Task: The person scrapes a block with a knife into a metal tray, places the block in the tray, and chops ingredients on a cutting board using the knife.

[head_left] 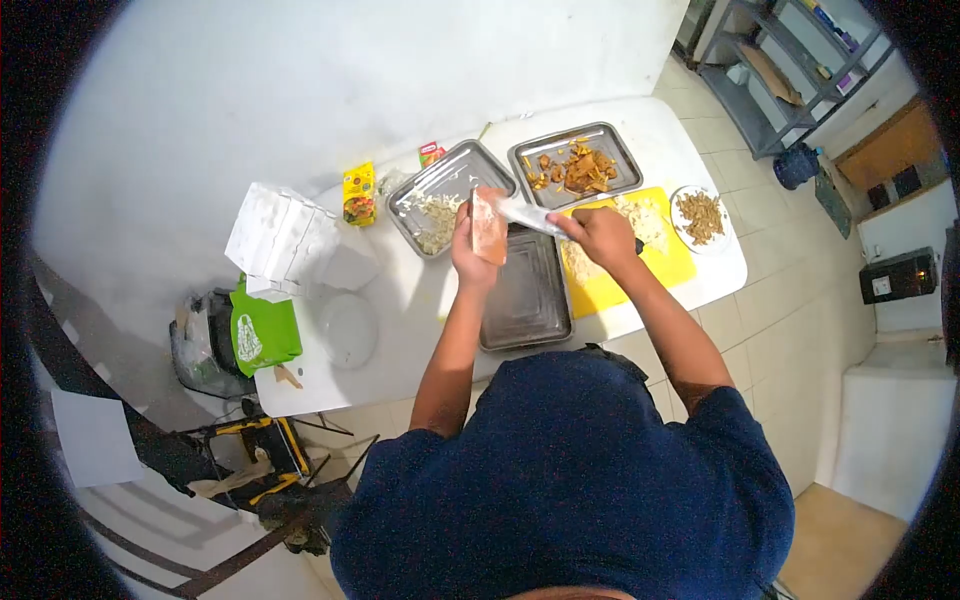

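Note:
My left hand (pixel 470 252) is wrapped round a reddish, rectangular sharpening stone (pixel 489 232) with a whitish smear on its face, held up above the trays. In my right hand (pixel 605 238) is a knife (pixel 533 215), its blurred blade pointing left with the tip end close to the stone; whether they touch I cannot tell. Below the hands lies a dark metal tray (pixel 526 300). Beside it, a yellow cutting board (pixel 680 262) carries pale chopped pieces. Behind my left hand, another metal tray (pixel 402 205) holds pale shredded food.
At the back, a metal tray (pixel 630 160) holds browned pieces; a white plate (pixel 725 222) of brown strips stands far right. A yellow packet (pixel 359 195), white boxes (pixel 285 235), a clear round container (pixel 350 330) and a green bag (pixel 265 330) occupy the table's left side.

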Action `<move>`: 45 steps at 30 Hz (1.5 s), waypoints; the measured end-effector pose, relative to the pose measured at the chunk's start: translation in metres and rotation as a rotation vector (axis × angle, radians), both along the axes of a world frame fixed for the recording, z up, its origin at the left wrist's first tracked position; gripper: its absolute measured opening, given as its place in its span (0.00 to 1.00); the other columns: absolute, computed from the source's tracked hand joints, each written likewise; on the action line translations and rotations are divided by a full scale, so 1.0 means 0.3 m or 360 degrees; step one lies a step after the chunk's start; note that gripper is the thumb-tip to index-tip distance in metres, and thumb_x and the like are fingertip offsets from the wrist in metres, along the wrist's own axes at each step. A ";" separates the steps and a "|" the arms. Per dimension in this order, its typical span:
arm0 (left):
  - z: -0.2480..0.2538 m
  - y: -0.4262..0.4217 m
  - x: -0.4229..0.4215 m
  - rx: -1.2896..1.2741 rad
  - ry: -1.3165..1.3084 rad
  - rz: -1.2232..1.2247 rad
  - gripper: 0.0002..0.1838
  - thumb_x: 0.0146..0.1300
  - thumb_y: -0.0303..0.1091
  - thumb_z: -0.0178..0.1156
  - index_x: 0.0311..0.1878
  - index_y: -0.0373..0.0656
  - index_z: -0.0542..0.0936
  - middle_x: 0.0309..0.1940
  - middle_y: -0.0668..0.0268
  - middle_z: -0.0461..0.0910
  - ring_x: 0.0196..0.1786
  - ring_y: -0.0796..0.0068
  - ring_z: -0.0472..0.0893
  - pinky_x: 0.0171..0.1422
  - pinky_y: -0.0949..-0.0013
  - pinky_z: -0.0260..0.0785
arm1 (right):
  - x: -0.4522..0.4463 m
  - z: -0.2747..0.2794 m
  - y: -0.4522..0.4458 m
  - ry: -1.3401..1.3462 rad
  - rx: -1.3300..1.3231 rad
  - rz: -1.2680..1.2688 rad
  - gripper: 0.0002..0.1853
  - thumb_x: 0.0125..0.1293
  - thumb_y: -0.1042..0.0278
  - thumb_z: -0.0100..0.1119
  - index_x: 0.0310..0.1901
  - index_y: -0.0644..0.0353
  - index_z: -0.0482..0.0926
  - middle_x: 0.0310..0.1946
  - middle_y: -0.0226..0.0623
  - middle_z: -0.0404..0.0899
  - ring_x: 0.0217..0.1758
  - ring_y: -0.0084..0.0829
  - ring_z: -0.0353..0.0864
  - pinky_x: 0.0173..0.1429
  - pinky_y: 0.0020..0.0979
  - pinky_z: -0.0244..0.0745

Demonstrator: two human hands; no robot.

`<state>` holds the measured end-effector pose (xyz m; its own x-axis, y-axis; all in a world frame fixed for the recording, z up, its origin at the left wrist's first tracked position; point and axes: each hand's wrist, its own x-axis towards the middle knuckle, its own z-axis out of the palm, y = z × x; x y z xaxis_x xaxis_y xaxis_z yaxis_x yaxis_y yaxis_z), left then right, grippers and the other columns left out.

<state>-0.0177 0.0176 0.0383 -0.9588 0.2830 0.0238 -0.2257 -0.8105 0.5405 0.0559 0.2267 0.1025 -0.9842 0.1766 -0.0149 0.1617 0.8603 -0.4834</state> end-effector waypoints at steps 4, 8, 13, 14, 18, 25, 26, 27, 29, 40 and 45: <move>-0.061 -0.043 -0.024 0.0158 0.0294 -0.0262 0.26 0.72 0.45 0.42 0.69 0.43 0.67 0.55 0.62 0.78 0.50 0.67 0.80 0.48 0.64 0.72 | -0.001 0.057 0.000 -0.0025 0.0042 -0.0092 0.39 0.64 0.22 0.45 0.27 0.55 0.86 0.21 0.47 0.81 0.28 0.50 0.83 0.33 0.47 0.76; 0.025 -0.007 0.022 -0.0204 0.0037 0.0060 0.25 0.72 0.45 0.41 0.67 0.45 0.68 0.52 0.62 0.79 0.44 0.68 0.81 0.37 0.65 0.76 | 0.032 0.018 -0.060 -0.0118 0.0048 0.0169 0.39 0.64 0.23 0.46 0.26 0.56 0.85 0.20 0.47 0.80 0.28 0.51 0.83 0.33 0.49 0.75; -0.107 -0.049 -0.015 -0.0127 0.0075 -0.0067 0.25 0.72 0.45 0.41 0.68 0.46 0.69 0.52 0.63 0.80 0.46 0.68 0.81 0.46 0.65 0.77 | -0.031 -0.005 0.033 -0.0001 -0.0012 -0.0125 0.39 0.64 0.22 0.46 0.24 0.56 0.84 0.20 0.49 0.80 0.27 0.51 0.83 0.32 0.48 0.75; -0.126 -0.056 -0.023 -0.0038 0.0112 -0.0159 0.25 0.72 0.45 0.42 0.68 0.46 0.68 0.51 0.63 0.80 0.45 0.67 0.81 0.44 0.65 0.77 | -0.031 -0.005 0.036 0.0004 -0.0055 -0.0103 0.39 0.64 0.23 0.46 0.24 0.55 0.84 0.20 0.49 0.80 0.28 0.51 0.83 0.32 0.48 0.75; 0.037 0.011 0.036 -0.0184 -0.0210 0.0127 0.25 0.73 0.47 0.41 0.67 0.47 0.69 0.46 0.64 0.80 0.37 0.68 0.81 0.29 0.66 0.74 | 0.027 -0.013 -0.053 -0.0026 0.0058 0.0145 0.38 0.64 0.23 0.46 0.25 0.55 0.84 0.21 0.48 0.80 0.29 0.52 0.83 0.33 0.49 0.76; -0.063 -0.015 -0.003 -0.0230 -0.0114 0.0018 0.24 0.73 0.49 0.40 0.66 0.48 0.69 0.43 0.64 0.81 0.30 0.70 0.81 0.20 0.69 0.71 | 0.002 0.036 -0.017 0.0012 0.0100 -0.0017 0.40 0.62 0.20 0.45 0.26 0.55 0.85 0.19 0.46 0.80 0.28 0.50 0.83 0.31 0.48 0.75; -0.061 -0.018 0.005 -0.0226 -0.0106 0.0028 0.24 0.73 0.49 0.40 0.66 0.49 0.69 0.42 0.64 0.81 0.29 0.70 0.80 0.19 0.69 0.70 | 0.025 0.041 -0.046 0.0016 0.0092 0.0060 0.39 0.62 0.21 0.46 0.26 0.54 0.85 0.19 0.46 0.80 0.28 0.50 0.83 0.31 0.48 0.75; -0.049 -0.013 0.011 -0.0198 -0.0112 0.0082 0.24 0.73 0.47 0.40 0.66 0.47 0.69 0.46 0.63 0.80 0.35 0.69 0.81 0.28 0.67 0.73 | 0.035 0.023 -0.062 -0.0004 0.0147 0.0170 0.39 0.62 0.21 0.46 0.26 0.54 0.85 0.20 0.46 0.80 0.28 0.50 0.83 0.31 0.48 0.74; -0.016 0.016 0.004 -0.0136 -0.0107 0.0187 0.23 0.72 0.42 0.42 0.65 0.43 0.69 0.54 0.62 0.78 0.48 0.66 0.81 0.46 0.63 0.77 | 0.028 -0.001 -0.048 -0.0029 0.0100 0.0068 0.39 0.62 0.21 0.46 0.25 0.54 0.84 0.20 0.47 0.80 0.27 0.50 0.83 0.31 0.48 0.74; -0.063 0.018 -0.008 -0.0233 -0.0064 0.0115 0.26 0.73 0.47 0.41 0.68 0.45 0.68 0.49 0.64 0.80 0.36 0.68 0.81 0.32 0.67 0.76 | 0.001 -0.028 -0.011 -0.0020 0.0054 -0.0004 0.39 0.64 0.23 0.46 0.24 0.56 0.84 0.18 0.47 0.79 0.26 0.51 0.82 0.30 0.48 0.74; -0.089 -0.014 -0.011 -0.0265 -0.0127 0.0068 0.26 0.72 0.48 0.40 0.68 0.47 0.68 0.46 0.63 0.81 0.34 0.69 0.82 0.28 0.68 0.75 | 0.012 0.016 -0.021 0.0063 0.0039 0.0041 0.38 0.64 0.24 0.47 0.23 0.56 0.82 0.18 0.47 0.78 0.25 0.50 0.82 0.30 0.47 0.73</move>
<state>-0.0209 0.0134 0.0117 -0.9670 0.2358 -0.0964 -0.2406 -0.7211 0.6497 0.0595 0.2203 0.1074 -0.9881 0.1510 0.0282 0.1205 0.8758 -0.4675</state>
